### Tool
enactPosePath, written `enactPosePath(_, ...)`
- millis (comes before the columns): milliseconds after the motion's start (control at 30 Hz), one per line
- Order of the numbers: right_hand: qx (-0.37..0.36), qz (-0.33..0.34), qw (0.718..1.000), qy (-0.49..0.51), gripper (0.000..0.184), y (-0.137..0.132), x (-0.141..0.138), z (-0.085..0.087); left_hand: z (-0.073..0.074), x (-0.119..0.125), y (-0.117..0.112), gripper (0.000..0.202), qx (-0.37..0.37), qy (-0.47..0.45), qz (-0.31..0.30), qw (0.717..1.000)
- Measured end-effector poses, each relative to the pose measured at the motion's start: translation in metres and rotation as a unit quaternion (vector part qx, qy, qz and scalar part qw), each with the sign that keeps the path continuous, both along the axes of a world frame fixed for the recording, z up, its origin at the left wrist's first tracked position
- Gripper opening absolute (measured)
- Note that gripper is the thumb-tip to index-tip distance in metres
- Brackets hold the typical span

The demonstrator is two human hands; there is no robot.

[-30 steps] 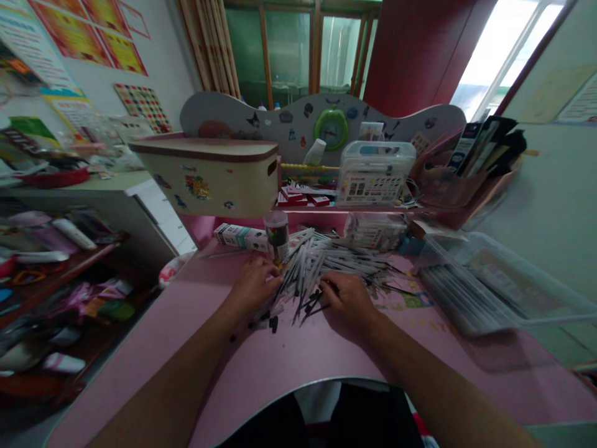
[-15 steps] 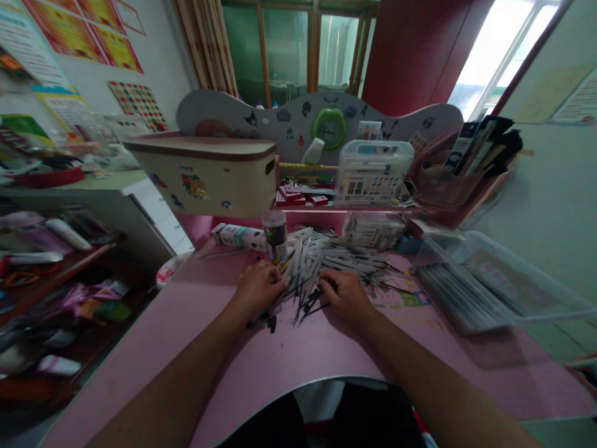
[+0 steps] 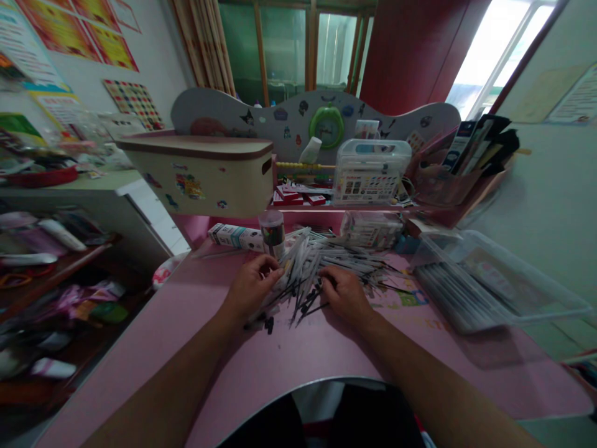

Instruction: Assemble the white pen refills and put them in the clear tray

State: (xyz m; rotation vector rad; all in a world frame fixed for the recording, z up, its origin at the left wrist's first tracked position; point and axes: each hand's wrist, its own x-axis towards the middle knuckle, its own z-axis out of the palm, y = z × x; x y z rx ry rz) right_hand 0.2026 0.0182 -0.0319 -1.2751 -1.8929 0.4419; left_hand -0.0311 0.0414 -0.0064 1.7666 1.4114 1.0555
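Note:
A heap of thin white pens with black tips (image 3: pixel 326 258) lies on the pink desk (image 3: pixel 280 361). My left hand (image 3: pixel 252 287) rests at the heap's left edge, fingers curled and pinched on one or two pens. My right hand (image 3: pixel 344 294) lies on the heap's near side with fingers bent down into the pens; what it grips is hidden. A few loose black caps (image 3: pixel 269 324) lie just in front of my left hand.
A small clear cup (image 3: pixel 273 233) and a long printed box (image 3: pixel 233 236) stand behind the heap. A clear plastic tray with sorted pens (image 3: pixel 471 286) sits at the right. A cream drawer box (image 3: pixel 200 174) and a clear lidded case (image 3: pixel 370 173) stand on the raised shelf behind.
My left hand has lifted slightly and its fingers have closed on pens at the heap's left edge. My right hand has barely shifted.

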Motion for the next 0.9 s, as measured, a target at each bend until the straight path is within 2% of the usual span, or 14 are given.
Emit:
enactPosePath(133, 0.036, -0.011, 0.999, -0.007, 0.022, 0.003, 0.002, -0.002, -0.001, 0.006, -0.003, 0.025, -0.042, -0.139, -0.028, 0.989)
enactPosePath(200, 0.044, -0.008, 0.999, -0.02, 0.024, 0.002, 0.002, -0.001, 0.0, 0.009, -0.004, 0.035, -0.071, -0.199, -0.029, 0.977)
enactPosePath(300, 0.031, 0.016, 0.999, -0.041, 0.022, 0.0, 0.002, 0.0, 0.003, 0.011, -0.007, 0.043, -0.103, -0.245, -0.033, 0.963)
enactPosePath(467, 0.007, 0.053, 0.99, -0.132, 0.018, -0.004, 0.002, -0.002, 0.008, 0.011, -0.011, 0.032, -0.121, -0.251, -0.024, 0.96)
enactPosePath(567, 0.02, 0.043, 0.984, -0.174, 0.019, -0.005, 0.002, -0.003, 0.008, 0.011, -0.012, 0.031, -0.121, -0.264, -0.027, 0.957)
enactPosePath(700, 0.024, 0.03, 0.981, -0.191, 0.018, -0.003, 0.003, -0.002, 0.004, 0.013, -0.012, 0.034, -0.14, -0.262, -0.056, 0.953)
enactPosePath(900, 0.043, 0.037, 0.983, -0.176, 0.016, -0.006, 0.009, 0.01, -0.002, 0.014, -0.013, 0.036, -0.151, -0.196, -0.089, 0.965)
